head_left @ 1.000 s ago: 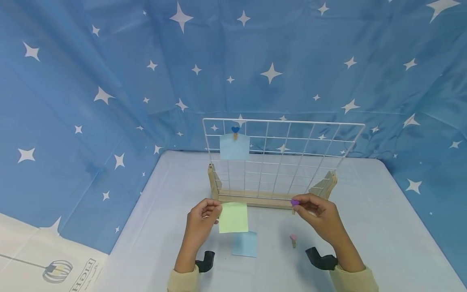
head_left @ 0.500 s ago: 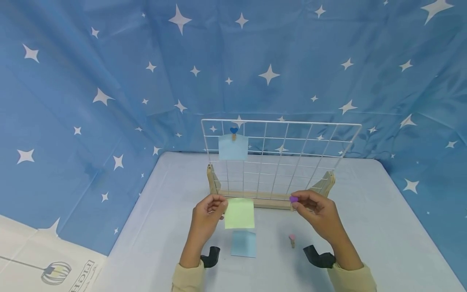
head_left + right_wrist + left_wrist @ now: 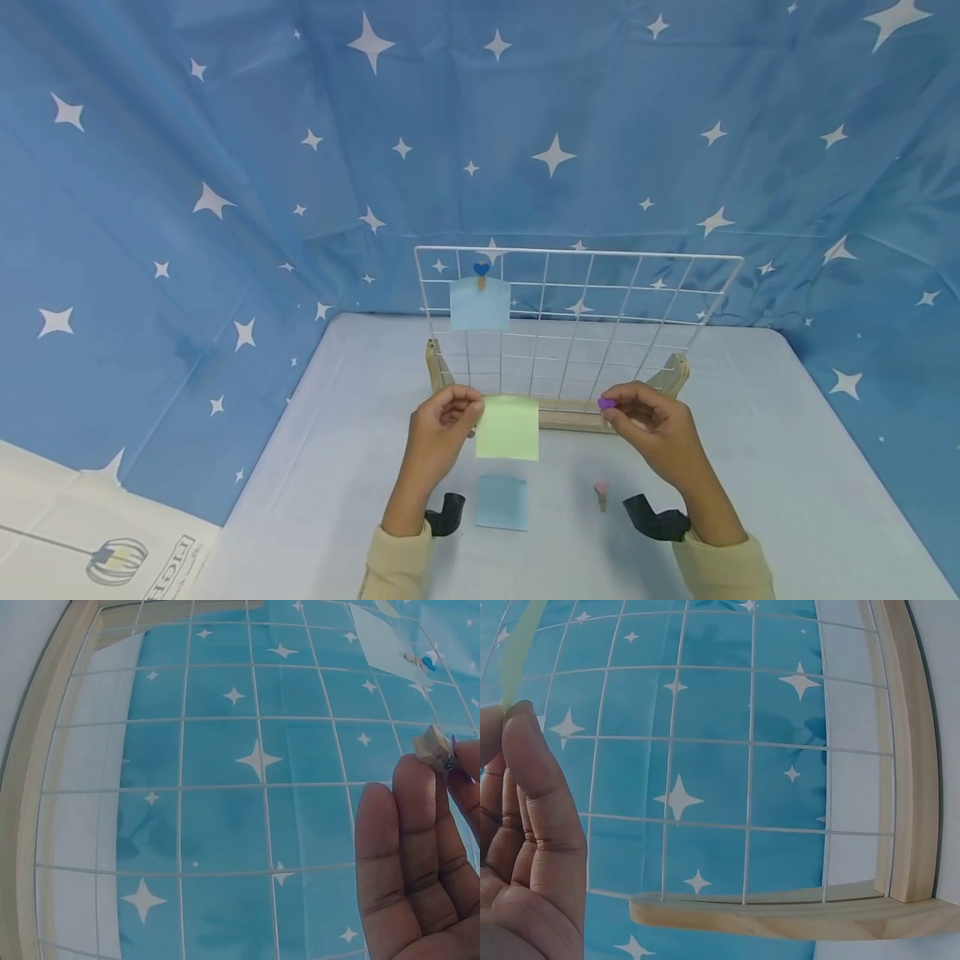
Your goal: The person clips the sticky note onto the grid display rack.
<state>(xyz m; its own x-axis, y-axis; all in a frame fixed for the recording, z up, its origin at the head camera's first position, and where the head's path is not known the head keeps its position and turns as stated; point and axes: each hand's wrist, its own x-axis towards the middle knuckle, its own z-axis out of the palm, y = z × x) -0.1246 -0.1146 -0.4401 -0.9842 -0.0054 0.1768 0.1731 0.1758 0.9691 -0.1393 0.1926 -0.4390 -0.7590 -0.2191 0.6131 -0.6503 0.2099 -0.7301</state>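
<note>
The left hand (image 3: 444, 425) pinches one green note (image 3: 508, 430), the right hand (image 3: 655, 430) one purple clip (image 3: 607, 403). Between the hands, lower down, lie one blue note (image 3: 501, 503) and one pink clip (image 3: 602, 494).

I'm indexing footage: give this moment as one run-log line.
left hand: holds green note | right hand: pinches purple heart clip | wire grid: blue note clipped on
</note>
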